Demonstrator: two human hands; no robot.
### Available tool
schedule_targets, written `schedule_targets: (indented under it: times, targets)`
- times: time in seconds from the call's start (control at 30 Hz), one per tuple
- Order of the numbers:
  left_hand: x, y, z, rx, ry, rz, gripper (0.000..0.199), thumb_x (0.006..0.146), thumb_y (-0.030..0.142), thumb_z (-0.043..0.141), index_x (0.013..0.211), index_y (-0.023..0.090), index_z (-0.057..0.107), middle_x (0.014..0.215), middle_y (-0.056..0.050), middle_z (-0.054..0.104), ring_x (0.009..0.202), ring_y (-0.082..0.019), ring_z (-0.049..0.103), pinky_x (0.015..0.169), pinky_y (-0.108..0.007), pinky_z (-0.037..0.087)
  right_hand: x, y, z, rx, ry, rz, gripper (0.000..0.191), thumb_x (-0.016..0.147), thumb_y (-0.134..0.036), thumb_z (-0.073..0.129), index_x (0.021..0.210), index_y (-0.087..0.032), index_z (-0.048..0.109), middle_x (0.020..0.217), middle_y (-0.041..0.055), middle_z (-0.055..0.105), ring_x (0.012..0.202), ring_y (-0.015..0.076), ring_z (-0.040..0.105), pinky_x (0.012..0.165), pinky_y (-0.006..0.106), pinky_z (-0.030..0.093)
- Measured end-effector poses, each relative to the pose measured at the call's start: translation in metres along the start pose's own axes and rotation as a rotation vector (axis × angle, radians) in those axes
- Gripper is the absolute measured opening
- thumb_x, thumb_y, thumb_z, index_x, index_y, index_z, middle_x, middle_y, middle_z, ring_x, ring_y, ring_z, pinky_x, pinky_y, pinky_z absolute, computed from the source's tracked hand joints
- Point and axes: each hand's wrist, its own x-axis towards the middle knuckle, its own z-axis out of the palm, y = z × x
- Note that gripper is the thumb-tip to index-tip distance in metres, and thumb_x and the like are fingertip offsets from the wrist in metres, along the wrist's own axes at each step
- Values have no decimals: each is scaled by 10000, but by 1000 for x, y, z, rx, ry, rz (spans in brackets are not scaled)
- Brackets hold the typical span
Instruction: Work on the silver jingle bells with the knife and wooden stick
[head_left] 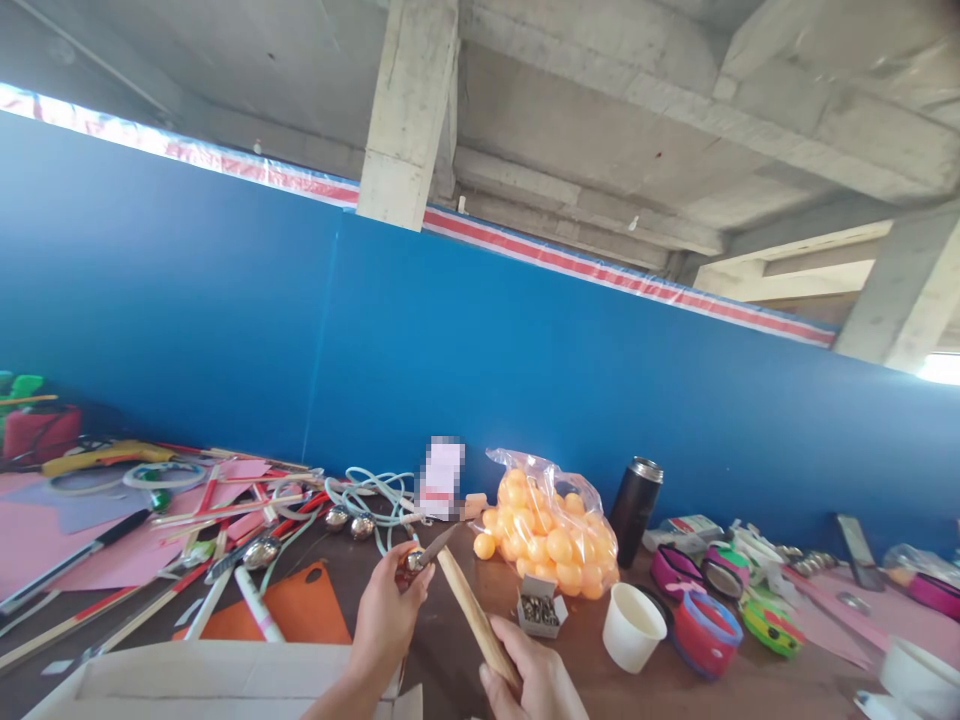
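Observation:
A hammer with a pale wooden handle (474, 612) and a dark, wedge-shaped head (437, 546) is held up over the table. My right hand (534, 672) wraps round the lower handle. My left hand (391, 605) is closed at the head, its thumb and fingers pinching there. Something shiny and rounded shows between those fingers; whether it is part of the head I cannot tell. Just beyond my right hand stands a small open box (541, 610) of little metal pieces. A clear bag of orange balls (551, 535) lies behind it, with one loose ball (484, 546) alongside.
White paper cup (634, 628) and black bottle (636, 510) stand at right, near colourful wrist straps (706, 632). Leftward lie sticks, metal bells (362, 526), pale blue cord (379, 490) and an orange sheet (300, 605). Cardboard (210, 680) is in front; a blue partition (525, 370) rises behind.

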Motion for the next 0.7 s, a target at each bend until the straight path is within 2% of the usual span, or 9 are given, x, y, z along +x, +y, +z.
schedule_targets:
  times: [0.2,0.43,0.7]
  targets:
    - [2,-5,1,9,1,-16,555,625,532,599,1035,163,537,854,-48,661,688,-170,638,602,-266,511,-1,2,2,10,29,-17,373,752,-250,504,1112,-173,566,867,44,687,726,173,629,677,192,455]
    - [3,-10,1,9,-15,-6,555,648,542,573,1060,176,515,872,-43,654,715,-171,639,621,-272,517,0,4,4,6,5,-23,384,738,-227,510,1115,-183,568,866,36,688,728,173,635,663,191,458]
    - [2,-8,1,8,-8,-15,589,628,553,567,1071,168,520,895,-59,649,716,-180,634,573,-268,510,0,6,7,3,-3,-45,394,740,-244,518,1126,-182,561,857,38,691,709,166,634,662,188,460]
